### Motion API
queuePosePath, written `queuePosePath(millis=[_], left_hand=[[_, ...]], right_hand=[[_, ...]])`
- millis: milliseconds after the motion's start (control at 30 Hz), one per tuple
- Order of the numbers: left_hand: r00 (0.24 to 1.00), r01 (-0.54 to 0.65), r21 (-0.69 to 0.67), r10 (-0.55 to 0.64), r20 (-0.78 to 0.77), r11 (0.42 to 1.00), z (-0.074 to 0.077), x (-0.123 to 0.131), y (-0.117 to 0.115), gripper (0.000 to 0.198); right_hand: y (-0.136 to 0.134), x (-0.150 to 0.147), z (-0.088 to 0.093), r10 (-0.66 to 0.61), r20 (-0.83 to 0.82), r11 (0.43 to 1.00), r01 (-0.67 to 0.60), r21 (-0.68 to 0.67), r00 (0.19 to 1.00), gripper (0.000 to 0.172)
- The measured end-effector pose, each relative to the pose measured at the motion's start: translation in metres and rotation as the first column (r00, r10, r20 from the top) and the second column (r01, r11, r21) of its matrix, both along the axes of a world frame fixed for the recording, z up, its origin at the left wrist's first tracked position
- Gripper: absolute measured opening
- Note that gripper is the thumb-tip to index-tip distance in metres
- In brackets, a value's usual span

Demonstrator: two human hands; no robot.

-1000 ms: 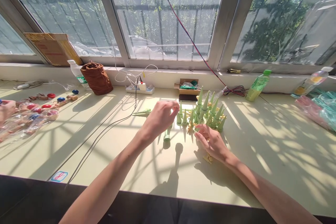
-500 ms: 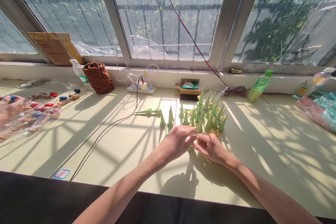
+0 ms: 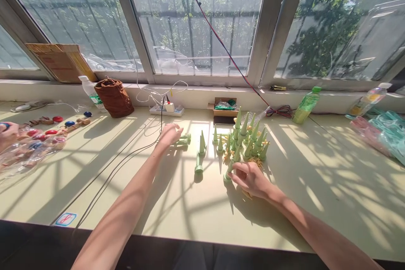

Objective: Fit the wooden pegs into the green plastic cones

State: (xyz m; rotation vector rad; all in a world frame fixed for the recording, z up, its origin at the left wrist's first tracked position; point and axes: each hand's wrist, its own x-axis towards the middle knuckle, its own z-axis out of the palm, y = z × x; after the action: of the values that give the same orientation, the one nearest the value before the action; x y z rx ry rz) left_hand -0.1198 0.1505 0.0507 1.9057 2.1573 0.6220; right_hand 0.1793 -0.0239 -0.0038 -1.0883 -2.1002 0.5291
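Pinching a green cone [image 3: 228,173], the right hand [image 3: 251,177] should be holding it upright; the left hand [image 3: 169,135] is covering lying cones [image 3: 185,139], grip hidden.

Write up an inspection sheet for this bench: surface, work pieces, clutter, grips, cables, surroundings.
Surface: pale table, sunlit, striped with shadows.
Work pieces: green cones clustered upright; one lying cone; one single cone.
Clutter: brown bag, green bottle, small box, bagged toys.
Grips: left hand touches the lying cone; right hand pinches the single cone.
Cables: black cables cross the table to a power strip.
Surroundings: windows; another person's hand far left.
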Motion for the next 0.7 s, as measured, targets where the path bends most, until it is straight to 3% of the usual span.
queuePosePath(millis=[133,300,700], left_hand=[[0.996,-0.015,-0.089,0.007,-0.088,0.996,-0.020,-0.002,0.002,0.034],[0.990,0.064,-0.050,-0.070,-0.126,0.997,-0.034,0.005,-0.005,0.039],[0.967,0.256,0.019,-0.256,0.003,0.967,-0.039,0.043,0.001,0.031]], right_hand=[[0.001,0.000,-0.002,0.007,0.001,1.000,-0.007,0.030,1.000,0.021],[0.000,-0.001,0.000,-0.005,0.001,1.000,0.005,0.022,1.000,0.022],[0.000,0.001,-0.002,-0.007,-0.007,1.000,0.007,0.005,1.000,0.023]])
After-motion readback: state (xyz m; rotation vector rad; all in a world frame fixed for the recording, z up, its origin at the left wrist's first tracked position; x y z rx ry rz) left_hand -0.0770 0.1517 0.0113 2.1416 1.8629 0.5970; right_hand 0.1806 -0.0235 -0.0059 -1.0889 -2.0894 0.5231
